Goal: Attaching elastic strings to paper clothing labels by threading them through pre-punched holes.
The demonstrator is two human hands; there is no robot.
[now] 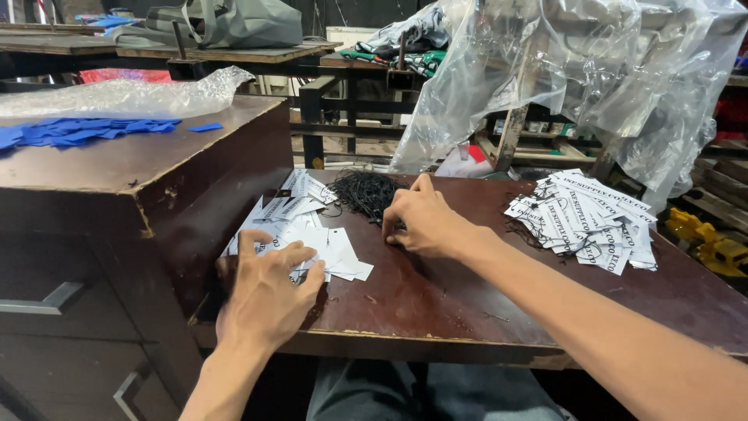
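As we look down from the head camera, the left hand lies at seven o'clock, fingers spread flat on a loose pile of white paper tags, pressing rather than gripping. The right hand sits at the centre, fingers curled into a tangle of black strings at twelve o'clock; we cannot tell whether it has pinched one. Both heaps rest on a dark brown table. At three o'clock lies a second stack of printed tags. At ten o'clock, blue scraps cover a wooden cabinet.
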